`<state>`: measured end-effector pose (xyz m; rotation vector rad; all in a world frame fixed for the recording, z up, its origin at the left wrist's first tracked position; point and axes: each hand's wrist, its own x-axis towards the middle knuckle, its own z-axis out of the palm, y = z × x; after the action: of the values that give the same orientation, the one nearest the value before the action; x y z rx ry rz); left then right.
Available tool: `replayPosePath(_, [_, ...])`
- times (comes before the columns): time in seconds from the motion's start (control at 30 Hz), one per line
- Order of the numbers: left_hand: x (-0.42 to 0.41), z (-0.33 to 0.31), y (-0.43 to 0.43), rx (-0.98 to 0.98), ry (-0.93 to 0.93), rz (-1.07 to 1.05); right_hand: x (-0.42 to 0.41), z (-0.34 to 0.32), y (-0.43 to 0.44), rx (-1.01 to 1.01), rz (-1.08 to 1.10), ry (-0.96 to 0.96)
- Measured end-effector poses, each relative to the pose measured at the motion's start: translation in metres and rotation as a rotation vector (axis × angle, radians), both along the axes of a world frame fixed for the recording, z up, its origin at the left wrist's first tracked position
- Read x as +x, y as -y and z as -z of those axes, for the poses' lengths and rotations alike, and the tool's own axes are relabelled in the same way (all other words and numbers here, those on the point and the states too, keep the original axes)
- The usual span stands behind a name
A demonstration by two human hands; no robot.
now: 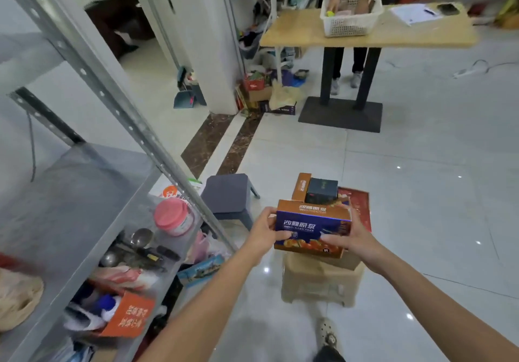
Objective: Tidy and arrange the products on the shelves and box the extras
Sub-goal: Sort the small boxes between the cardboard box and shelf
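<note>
Half the red carton (361, 204) is hiding behind the orange-blue box (311, 225); left hand (262, 229) and right hand (349, 238) are gripping the box's ends, long axis running left-right.

The box (313, 226) is blue and orange with white letters. Behind it is a black box (321, 190), left of it a grey stool (227, 193), under it a tan stool (317, 280).

Glossy white floor tiles (421, 165) reflect small bright spots of light and are crossed by two dark brown marble strips (206, 142). A white square pillar (205, 52) stands behind them. A pale wooden tabletop (393, 37) sits on a black pedestal base (339, 114). A small grey plastic stool (227, 190) stands near a perforated grey metal shelf rack (109, 103).
</note>
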<state>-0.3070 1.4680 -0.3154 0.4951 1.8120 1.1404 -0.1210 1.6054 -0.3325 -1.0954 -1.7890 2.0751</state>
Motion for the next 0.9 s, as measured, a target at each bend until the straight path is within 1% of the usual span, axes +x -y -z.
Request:
replayPosePath(0.13, [0.015,0.002,-0.056,-0.002,-0.041,0.071,0.006,-0.004,-0.040,0.057,0.189,0.082])
replayPosePath(0.2, [0.018,0.005,-0.080,-0.003,-0.024,0.110,0.004,-0.006,-0.067,0.075,0.293,0.130])
replayPosePath(0.27, [0.017,0.011,-0.099,0.005,-0.065,0.165,0.002,-0.005,-0.094,0.099,0.340,0.203])
replayPosePath(0.3, [0.015,0.015,-0.106,0.002,-0.134,0.200,0.001,-0.003,-0.105,0.121,0.338,0.264])
replayPosePath(0.37, [0.005,0.031,-0.115,-0.050,-0.331,0.279,-0.002,0.007,-0.124,0.144,0.323,0.392])
replayPosePath(0.43, [-0.005,0.049,-0.117,-0.229,-0.532,0.412,-0.010,0.019,-0.132,0.099,0.300,0.440])
replayPosePath(0.5, [-0.012,0.065,-0.116,-0.409,-0.672,0.556,-0.024,0.033,-0.133,0.008,0.297,0.429])
replayPosePath(0.53, [-0.015,0.071,-0.117,-0.455,-0.722,0.609,-0.034,0.040,-0.132,-0.013,0.295,0.429])
replayPosePath(0.6, [-0.016,0.081,-0.121,-0.490,-0.773,0.680,-0.053,0.056,-0.130,0.024,0.287,0.462])
replayPosePath(0.73, [-0.011,0.095,-0.131,-0.504,-0.797,0.770,-0.076,0.076,-0.125,0.164,0.178,0.677])
replayPosePath(0.77, [-0.008,0.099,-0.132,-0.510,-0.800,0.778,-0.079,0.080,-0.124,0.198,0.159,0.701])
replayPosePath(0.9, [0.004,0.113,-0.131,-0.519,-0.857,0.743,-0.078,0.093,-0.127,0.266,0.161,0.671])
